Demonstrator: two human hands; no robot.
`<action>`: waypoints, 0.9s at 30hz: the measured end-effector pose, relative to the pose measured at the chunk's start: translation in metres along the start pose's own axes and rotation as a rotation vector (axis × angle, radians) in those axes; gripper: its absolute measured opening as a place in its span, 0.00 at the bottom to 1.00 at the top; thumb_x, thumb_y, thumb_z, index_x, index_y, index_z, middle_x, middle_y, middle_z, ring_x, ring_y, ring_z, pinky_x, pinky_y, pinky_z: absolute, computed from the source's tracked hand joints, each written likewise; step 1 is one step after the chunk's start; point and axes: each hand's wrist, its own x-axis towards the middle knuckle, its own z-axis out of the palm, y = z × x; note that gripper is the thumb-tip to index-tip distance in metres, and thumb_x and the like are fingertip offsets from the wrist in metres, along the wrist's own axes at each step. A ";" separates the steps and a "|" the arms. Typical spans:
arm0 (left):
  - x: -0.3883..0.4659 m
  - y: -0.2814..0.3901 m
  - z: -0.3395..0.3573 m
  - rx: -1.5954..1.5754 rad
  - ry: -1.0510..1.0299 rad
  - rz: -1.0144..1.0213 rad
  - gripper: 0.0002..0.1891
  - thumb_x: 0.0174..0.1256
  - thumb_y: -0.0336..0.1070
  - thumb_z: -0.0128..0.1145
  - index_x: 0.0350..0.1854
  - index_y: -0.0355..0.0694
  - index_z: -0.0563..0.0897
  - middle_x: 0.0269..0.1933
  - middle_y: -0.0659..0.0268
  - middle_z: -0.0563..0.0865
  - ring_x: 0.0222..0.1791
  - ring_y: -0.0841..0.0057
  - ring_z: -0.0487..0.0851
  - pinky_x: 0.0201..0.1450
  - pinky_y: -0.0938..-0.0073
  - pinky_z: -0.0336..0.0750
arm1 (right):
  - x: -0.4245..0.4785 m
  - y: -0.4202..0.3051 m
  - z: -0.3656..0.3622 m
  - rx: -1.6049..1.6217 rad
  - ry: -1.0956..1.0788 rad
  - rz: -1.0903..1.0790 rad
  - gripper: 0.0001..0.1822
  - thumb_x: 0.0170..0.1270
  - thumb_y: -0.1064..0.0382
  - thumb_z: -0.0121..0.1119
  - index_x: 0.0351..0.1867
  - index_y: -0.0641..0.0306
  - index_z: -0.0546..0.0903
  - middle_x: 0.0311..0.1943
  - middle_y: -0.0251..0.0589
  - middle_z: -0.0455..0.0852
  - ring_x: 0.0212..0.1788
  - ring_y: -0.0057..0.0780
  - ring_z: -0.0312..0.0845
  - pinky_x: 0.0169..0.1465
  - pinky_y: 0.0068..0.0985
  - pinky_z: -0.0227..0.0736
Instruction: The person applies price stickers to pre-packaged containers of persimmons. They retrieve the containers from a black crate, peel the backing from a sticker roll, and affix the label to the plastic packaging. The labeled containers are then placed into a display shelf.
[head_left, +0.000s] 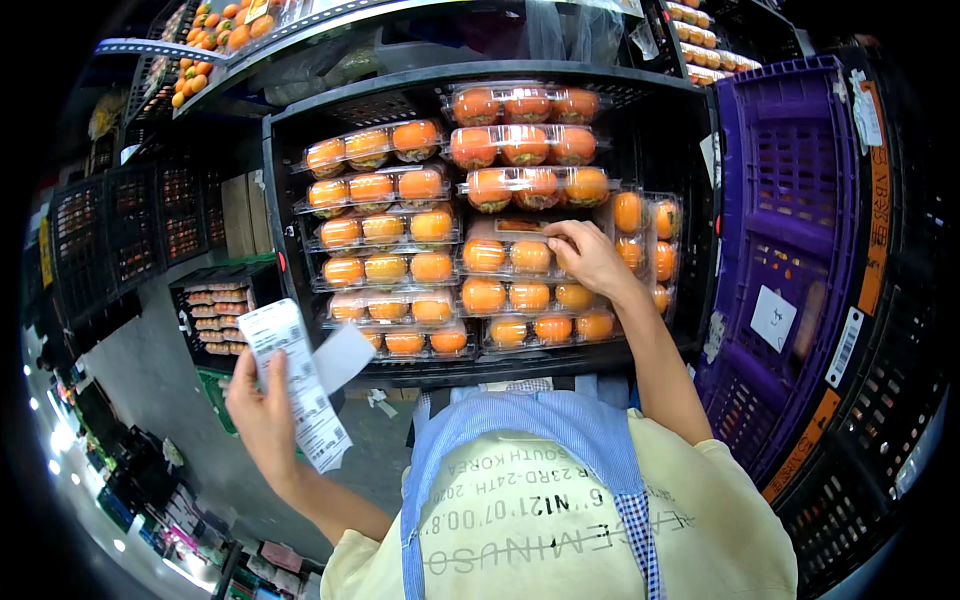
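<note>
My left hand (262, 420) grips a strip of white printed labels (298, 375) between thumb and fingers, with a blank pale strip (345, 356) sticking out to its right. My right hand (592, 259) is over a clear plastic clamshell pack of persimmons (485, 256) in a black crate (487, 369). Its fingertips touch the right end of a small label (517, 225) on that pack's lid; whether they pinch it is unclear. Stacked packs (386, 268) stand on the left of the crate, and more packs (536, 187) lie beyond my hand. Two packs (664, 251) stand on edge at the right.
A purple plastic crate (799, 176) stands upright close on the right, beside black crates (855, 480). Smaller packs fill a low black crate (217, 315) on the left. Above, a metal shelf edge (300, 34) crosses the view, with loose orange fruit (199, 75) behind it.
</note>
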 end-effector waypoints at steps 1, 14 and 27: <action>-0.005 0.008 0.011 -0.105 -0.044 0.058 0.07 0.66 0.28 0.55 0.42 0.31 0.79 0.36 0.66 0.84 0.32 0.86 0.77 0.33 0.80 0.72 | 0.004 0.000 -0.002 0.103 -0.017 0.039 0.18 0.64 0.64 0.56 0.54 0.69 0.76 0.51 0.47 0.81 0.44 0.30 0.78 0.50 0.27 0.74; -0.010 0.073 0.241 -0.895 -0.805 -0.389 0.13 0.64 0.29 0.59 0.50 0.33 0.80 0.38 0.62 0.88 0.32 0.85 0.85 0.32 0.83 0.80 | 0.029 0.019 -0.010 0.829 -0.227 0.229 0.18 0.70 0.57 0.46 0.48 0.68 0.82 0.42 0.40 0.86 0.49 0.28 0.79 0.56 0.25 0.69; 0.006 0.094 0.250 -0.654 -0.703 -0.320 0.16 0.61 0.32 0.63 0.48 0.30 0.80 0.33 0.60 0.88 0.28 0.82 0.85 0.28 0.82 0.78 | 0.024 0.014 -0.019 0.860 -0.172 0.153 0.14 0.59 0.61 0.67 0.41 0.70 0.84 0.34 0.39 0.87 0.36 0.20 0.81 0.43 0.19 0.75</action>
